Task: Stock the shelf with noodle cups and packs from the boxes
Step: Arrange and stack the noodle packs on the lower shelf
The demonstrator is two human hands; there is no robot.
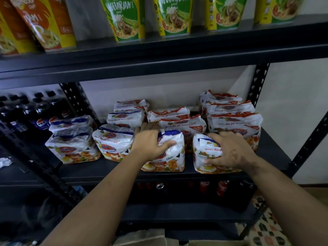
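On the middle black shelf [106, 172] stand several white noodle multipacks with blue or red tops. My left hand [150, 142] grips the left side of a blue-topped pack [170, 157] at the shelf's front, thumb across its face. My right hand [230, 150] lies over the front of another blue-topped pack [202, 153] just to the right, fingers spread on it. Red-topped packs [234, 121] are stacked behind at the right. More blue-topped packs [72, 144] stand at the left. Green vegetarian noodle cups [127, 20] and orange cups [44, 23] line the upper shelf.
Dark Pepsi bottles [40, 112] fill the neighbouring shelf at the left. Red soda cans [221, 188] sit on the shelf below. A perforated black upright [258, 82] stands at the right rear. A cardboard box edge [150, 238] shows at the bottom, and patterned floor [266, 228] at the right.
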